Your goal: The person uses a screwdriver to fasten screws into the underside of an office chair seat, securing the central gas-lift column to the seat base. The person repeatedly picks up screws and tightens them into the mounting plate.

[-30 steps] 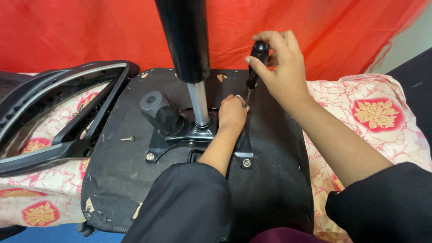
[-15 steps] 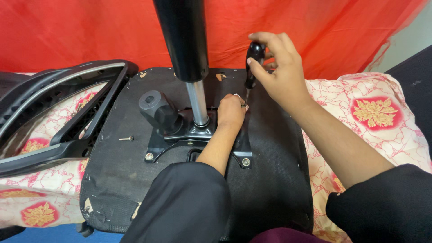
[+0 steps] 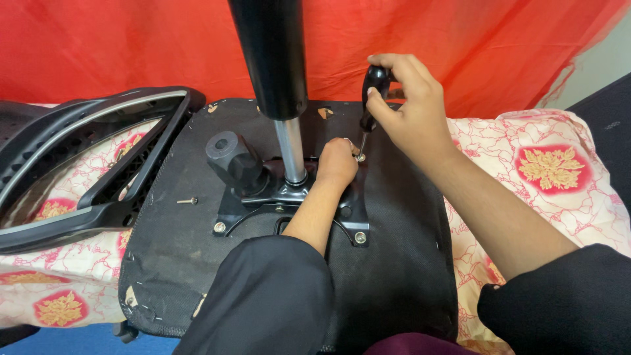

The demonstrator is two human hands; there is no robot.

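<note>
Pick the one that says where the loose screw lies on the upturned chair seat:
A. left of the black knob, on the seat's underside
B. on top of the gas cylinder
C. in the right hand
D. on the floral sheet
A: the loose screw lies on the seat underside, left of the black knob, apart from both hands.

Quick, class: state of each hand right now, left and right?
Left hand: closed, fingers steadying the screw at the metal plate.
Right hand: closed around the screwdriver, tip down on the screw.
</note>
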